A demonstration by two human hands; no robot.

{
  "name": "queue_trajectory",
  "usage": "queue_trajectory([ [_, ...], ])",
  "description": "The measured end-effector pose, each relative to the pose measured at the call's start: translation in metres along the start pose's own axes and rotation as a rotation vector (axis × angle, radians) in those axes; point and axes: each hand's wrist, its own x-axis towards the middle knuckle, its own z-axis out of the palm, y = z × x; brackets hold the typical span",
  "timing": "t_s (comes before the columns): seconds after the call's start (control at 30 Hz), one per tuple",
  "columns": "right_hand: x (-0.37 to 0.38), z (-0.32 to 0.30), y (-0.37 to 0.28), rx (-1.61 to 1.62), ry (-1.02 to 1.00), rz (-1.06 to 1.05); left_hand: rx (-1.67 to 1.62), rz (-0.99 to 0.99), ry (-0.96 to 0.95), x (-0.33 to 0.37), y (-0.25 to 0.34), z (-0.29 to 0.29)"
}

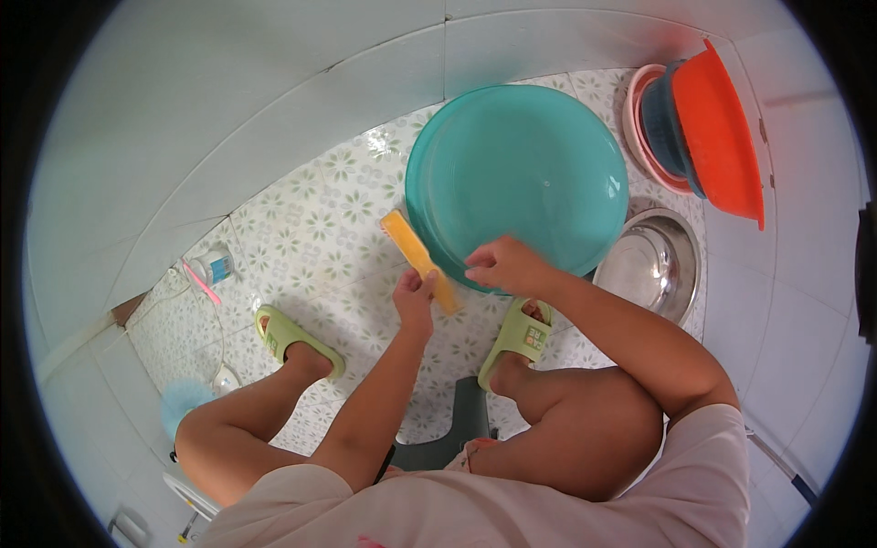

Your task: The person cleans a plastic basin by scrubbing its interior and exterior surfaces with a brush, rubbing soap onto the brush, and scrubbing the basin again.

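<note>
My left hand (416, 297) pinches a long, flat yellow-orange bar (408, 239) by its lower half. The bar slants up and left, past the edge of a large teal basin (516, 164); whether it is a brush or a comb I cannot make out. Over the near rim of the basin, my right hand (509, 267) is curled, thumb and fingers drawn together. Anything small inside that pinch is hidden from me.
At the right wall lean a red basin (717, 137), a blue-grey basin (665, 123) and a pink one (633, 119). Below them lies a steel bowl (647, 265). A pink toothbrush-like stick (203, 285) and small jar (217, 267) are at left. My feet wear green slippers (297, 340).
</note>
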Motion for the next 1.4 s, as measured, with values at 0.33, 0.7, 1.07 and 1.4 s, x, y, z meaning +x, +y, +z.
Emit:
queue_trajectory([
  [0.33,0.009,0.017,-0.016,-0.21,0.429,-0.102,-0.182,0.063,-0.333,-0.037,0.065,0.045],
  [0.7,0.013,0.002,-0.008,-0.054,0.369,0.204,0.382,-0.122,0.163,0.106,-0.058,-0.018],
  [1.07,-0.007,-0.02,-0.053,0.284,0.057,0.063,0.101,0.024,0.377,0.054,0.029,-0.026],
  [1.4,-0.1,-0.007,-0.167,0.085,-0.013,-0.319,0.503,0.715,0.548,-0.084,0.194,-0.129],
])
